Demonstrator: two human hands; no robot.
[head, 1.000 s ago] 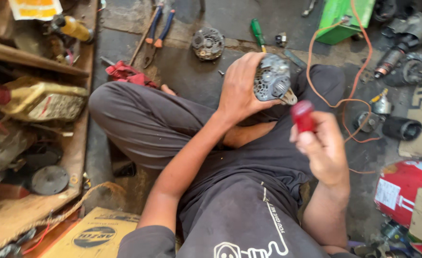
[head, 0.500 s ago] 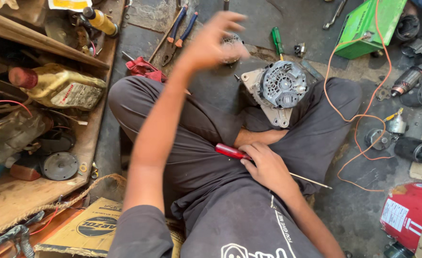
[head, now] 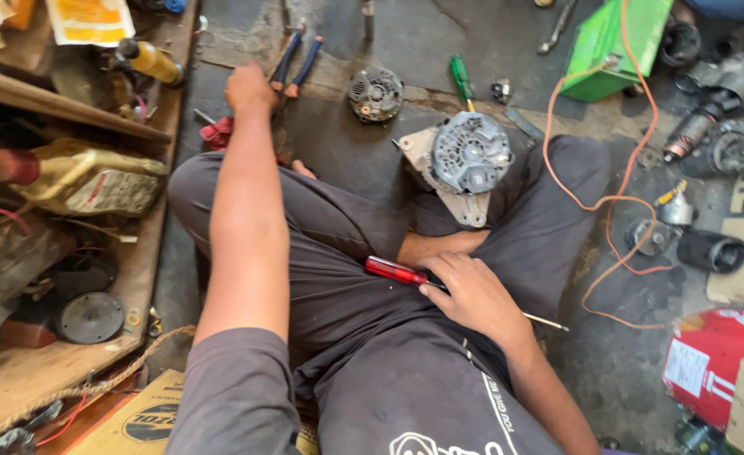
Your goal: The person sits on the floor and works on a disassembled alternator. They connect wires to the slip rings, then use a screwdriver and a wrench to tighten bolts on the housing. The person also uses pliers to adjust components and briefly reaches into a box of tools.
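I sit cross-legged on a grimy floor. My left hand [head: 249,88] is stretched far forward, its fingers curled down and hidden, right beside pliers with blue and red handles [head: 294,61]. My right hand [head: 473,295] rests on my lap, closed over a red-handled screwdriver [head: 397,271] whose thin shaft sticks out to the right. A grey alternator [head: 470,156] lies free between my knees, with no hand on it.
A wooden shelf [head: 68,109] with an oil bottle [head: 85,177] runs along the left. Ahead lie a round metal part [head: 375,93], a green screwdriver [head: 460,80] and a green box [head: 620,46]. An orange wire [head: 608,202], motor parts [head: 709,135] and a red canister [head: 713,354] fill the right.
My left hand let go of the alternator, which now lies between my knees, and swung out to the pliers. My right hand lowered the screwdriver onto my lap.
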